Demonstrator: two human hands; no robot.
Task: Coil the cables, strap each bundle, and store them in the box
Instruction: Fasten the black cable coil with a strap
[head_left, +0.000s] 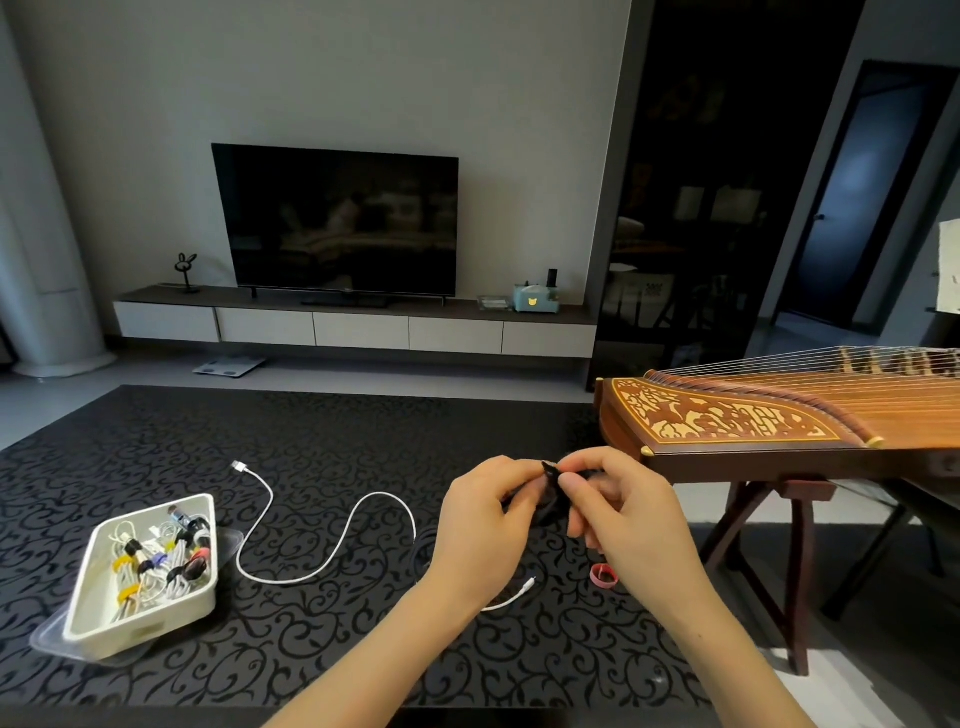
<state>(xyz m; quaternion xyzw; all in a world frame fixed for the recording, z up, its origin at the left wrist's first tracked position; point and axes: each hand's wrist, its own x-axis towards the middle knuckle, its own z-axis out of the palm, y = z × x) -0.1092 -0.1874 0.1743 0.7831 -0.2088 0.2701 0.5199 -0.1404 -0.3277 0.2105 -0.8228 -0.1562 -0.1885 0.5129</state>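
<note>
The left hand (483, 530) and the right hand (628, 514) both have their grip closed on a small black cable bundle (549, 496) above the dark patterned surface (208, 441).

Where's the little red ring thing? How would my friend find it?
Start at the black patterned table. Look near its right edge, in front of the wooden zither, right beside the right hand. The red strap is a small curled loop, the only red thing lying outside the white box.
</note>
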